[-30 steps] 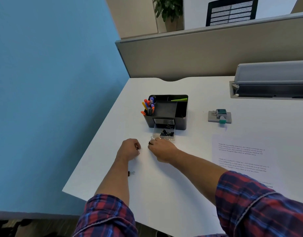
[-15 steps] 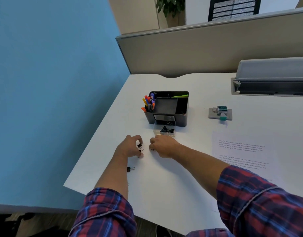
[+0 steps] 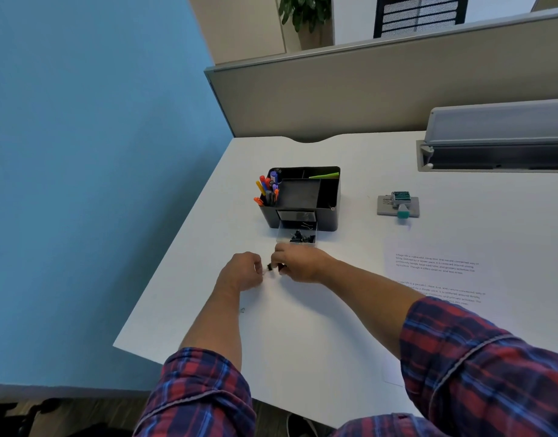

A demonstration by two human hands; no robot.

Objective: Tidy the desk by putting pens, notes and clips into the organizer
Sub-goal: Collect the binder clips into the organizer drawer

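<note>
Left hand (image 3: 240, 272) curled, pinching a small binder clip (image 3: 269, 268) from 9 o'clock; right hand (image 3: 298, 263) pinching it from 3 o'clock, just above the worktop (image 3: 303, 335). Light, stiff, springy; best gripped by its body. At 12 o'clock, organizer (image 3: 329, 216) drawer (image 3: 282, 236) open.

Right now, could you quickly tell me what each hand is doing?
Left hand: fingers curled, pinching a small binder clip.
Right hand: fingers curled at the same clip; whether it grips it cannot be told.
</note>
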